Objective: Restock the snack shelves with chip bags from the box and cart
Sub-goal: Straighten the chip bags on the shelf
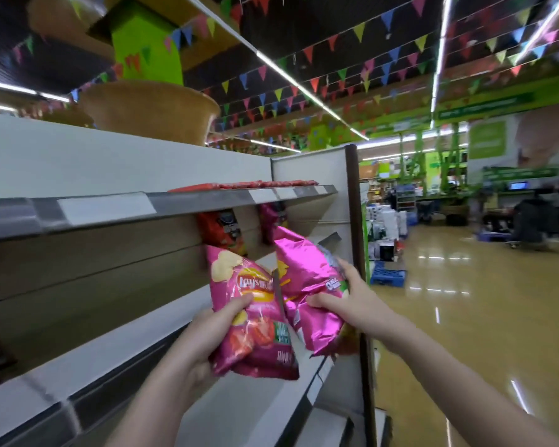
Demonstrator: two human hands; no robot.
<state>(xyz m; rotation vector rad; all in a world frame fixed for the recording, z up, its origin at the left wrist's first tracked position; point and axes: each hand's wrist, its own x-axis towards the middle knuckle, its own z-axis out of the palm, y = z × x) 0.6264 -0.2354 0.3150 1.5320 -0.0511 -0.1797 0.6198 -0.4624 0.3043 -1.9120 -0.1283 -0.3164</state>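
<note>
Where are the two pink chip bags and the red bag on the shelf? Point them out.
Left pink bag [255, 321], head view: front, below the logo.
Right pink bag [307, 269], head view: shiny upper front.
Red bag [220, 230], head view: front face, under the shelf edge.

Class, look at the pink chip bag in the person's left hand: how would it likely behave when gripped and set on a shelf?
The pink chip bag looks puffy, so probably light. Its crinkled film suggests it dents under the left hand. Glossy foil may slip; standing it, it might topple.
</note>
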